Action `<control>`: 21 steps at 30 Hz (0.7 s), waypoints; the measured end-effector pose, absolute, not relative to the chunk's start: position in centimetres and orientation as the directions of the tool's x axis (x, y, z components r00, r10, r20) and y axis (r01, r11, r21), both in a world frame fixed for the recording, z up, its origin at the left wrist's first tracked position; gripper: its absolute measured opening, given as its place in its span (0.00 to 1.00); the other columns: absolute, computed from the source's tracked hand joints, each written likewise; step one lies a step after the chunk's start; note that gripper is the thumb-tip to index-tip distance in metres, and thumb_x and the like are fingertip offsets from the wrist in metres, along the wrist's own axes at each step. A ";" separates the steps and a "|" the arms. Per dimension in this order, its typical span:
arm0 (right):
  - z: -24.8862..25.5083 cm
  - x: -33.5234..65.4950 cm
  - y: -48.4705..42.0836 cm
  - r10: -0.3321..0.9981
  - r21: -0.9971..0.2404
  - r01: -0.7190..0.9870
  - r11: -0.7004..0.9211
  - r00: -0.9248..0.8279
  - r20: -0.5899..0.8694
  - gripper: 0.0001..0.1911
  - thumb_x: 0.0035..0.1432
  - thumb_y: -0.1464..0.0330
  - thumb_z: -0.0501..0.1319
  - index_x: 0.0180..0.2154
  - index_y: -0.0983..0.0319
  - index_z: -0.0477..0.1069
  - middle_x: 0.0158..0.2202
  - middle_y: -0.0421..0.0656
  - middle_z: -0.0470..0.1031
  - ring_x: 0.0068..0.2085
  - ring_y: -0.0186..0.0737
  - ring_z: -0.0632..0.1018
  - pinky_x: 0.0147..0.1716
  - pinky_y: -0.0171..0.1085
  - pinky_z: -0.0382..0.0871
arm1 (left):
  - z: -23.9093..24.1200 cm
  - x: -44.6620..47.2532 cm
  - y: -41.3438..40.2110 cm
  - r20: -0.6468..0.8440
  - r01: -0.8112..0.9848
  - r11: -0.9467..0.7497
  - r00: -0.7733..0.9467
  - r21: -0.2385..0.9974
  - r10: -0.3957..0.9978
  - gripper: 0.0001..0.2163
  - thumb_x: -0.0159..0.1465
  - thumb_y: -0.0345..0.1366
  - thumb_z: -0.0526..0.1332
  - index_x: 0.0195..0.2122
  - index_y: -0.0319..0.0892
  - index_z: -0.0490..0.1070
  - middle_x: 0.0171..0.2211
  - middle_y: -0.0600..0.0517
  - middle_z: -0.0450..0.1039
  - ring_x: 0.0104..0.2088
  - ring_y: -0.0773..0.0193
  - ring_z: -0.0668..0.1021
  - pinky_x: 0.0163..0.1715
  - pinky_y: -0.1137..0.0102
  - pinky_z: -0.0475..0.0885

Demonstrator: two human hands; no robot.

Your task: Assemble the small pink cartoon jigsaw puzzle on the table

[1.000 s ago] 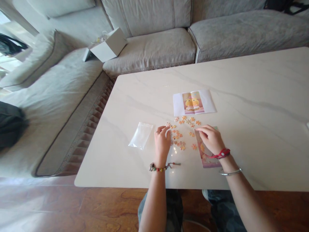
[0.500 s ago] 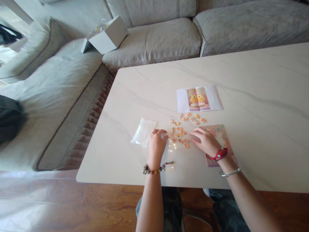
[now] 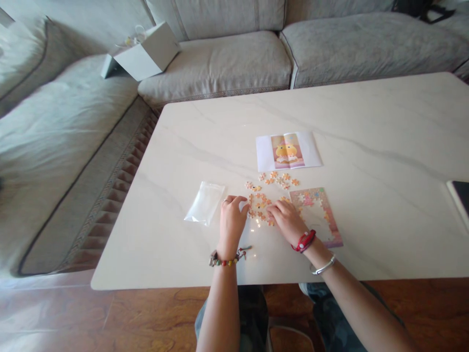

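Observation:
Loose jigsaw puzzle pieces point(image 3: 260, 197), orange and pink, lie on the table between my hands. My left hand point(image 3: 233, 217) is at their left edge, fingers curled and thumb apart from the index finger, with nothing visible in it. My right hand point(image 3: 288, 218) reaches over the right side of the cluster; its fingertips are drawn together on a puzzle piece, mostly hidden by the fingers. Under and beyond that hand lies a puzzle board point(image 3: 331, 222) with a partly filled border and a pale middle. More pieces point(image 3: 286, 177) are scattered behind the cluster.
A creased sheet with a yellow character picture point(image 3: 287, 150) lies behind the pieces. A clear plastic bag point(image 3: 205, 204) rests left of my left hand. A dark-faced object point(image 3: 460, 198) is at the table's right. Grey sofas surround the marble-patterned table point(image 3: 164, 244); a white box point(image 3: 150, 54) sits on one.
My right hand has moved left from beside the pieces onto the cluster, uncovering more of the board. My left hand stays near the left edge. The view has shifted right.

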State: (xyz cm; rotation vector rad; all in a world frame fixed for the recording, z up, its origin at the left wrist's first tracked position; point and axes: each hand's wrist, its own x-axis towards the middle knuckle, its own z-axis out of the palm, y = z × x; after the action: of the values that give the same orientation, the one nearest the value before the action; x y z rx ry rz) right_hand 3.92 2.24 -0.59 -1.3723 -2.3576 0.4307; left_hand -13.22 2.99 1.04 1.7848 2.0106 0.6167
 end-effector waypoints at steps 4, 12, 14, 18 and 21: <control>-0.7 3.5 2.1 0.872 -0.350 0.799 0.489 -0.460 0.169 0.09 0.53 0.79 0.53 0.30 0.63 0.69 0.31 0.46 0.69 0.34 0.39 0.68 0.35 0.37 0.63 | 1.0 -12.7 3.2 0.021 0.829 0.085 -0.116 0.552 0.993 0.08 0.55 0.31 0.57 0.35 0.42 0.72 0.35 0.49 0.68 0.38 0.60 0.71 0.42 0.64 0.66; 0.7 5.6 2.8 0.909 -0.688 0.596 0.413 -0.319 0.270 0.08 0.55 0.76 0.53 0.30 0.61 0.69 0.30 0.43 0.73 0.34 0.36 0.72 0.35 0.35 0.66 | 0.9 -12.3 3.6 0.064 0.816 0.045 -0.100 0.576 0.993 0.08 0.57 0.34 0.55 0.35 0.43 0.72 0.35 0.50 0.68 0.38 0.60 0.71 0.41 0.64 0.67; 1.1 8.1 3.5 0.944 -0.753 0.569 0.330 -0.202 0.261 0.07 0.55 0.73 0.54 0.31 0.60 0.70 0.32 0.42 0.74 0.33 0.36 0.74 0.33 0.35 0.68 | 1.0 -11.9 3.5 0.085 0.811 0.036 -0.105 0.584 0.991 0.08 0.58 0.34 0.54 0.35 0.43 0.71 0.35 0.50 0.68 0.37 0.61 0.71 0.40 0.65 0.67; 0.7 13.3 4.4 0.974 -0.710 0.681 0.180 -0.021 0.227 0.07 0.52 0.70 0.56 0.31 0.60 0.73 0.33 0.44 0.74 0.33 0.38 0.75 0.34 0.38 0.69 | 1.4 -9.7 3.3 0.133 0.819 -0.077 0.000 0.569 0.991 0.08 0.60 0.32 0.53 0.36 0.43 0.71 0.37 0.49 0.68 0.38 0.62 0.71 0.41 0.66 0.67; -0.1 15.1 4.3 0.976 -0.695 0.706 0.135 0.027 0.218 0.07 0.50 0.69 0.58 0.32 0.61 0.72 0.30 0.43 0.75 0.31 0.38 0.76 0.33 0.38 0.70 | 1.7 -7.2 2.7 0.156 0.836 -0.204 0.144 0.510 0.977 0.09 0.61 0.33 0.52 0.38 0.43 0.70 0.37 0.49 0.68 0.39 0.62 0.70 0.42 0.66 0.66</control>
State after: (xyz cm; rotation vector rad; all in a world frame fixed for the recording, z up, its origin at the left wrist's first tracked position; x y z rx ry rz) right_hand 15.05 4.29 -0.14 -1.6298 -1.7379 0.5067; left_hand -7.21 2.74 1.66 2.1244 1.7550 0.6645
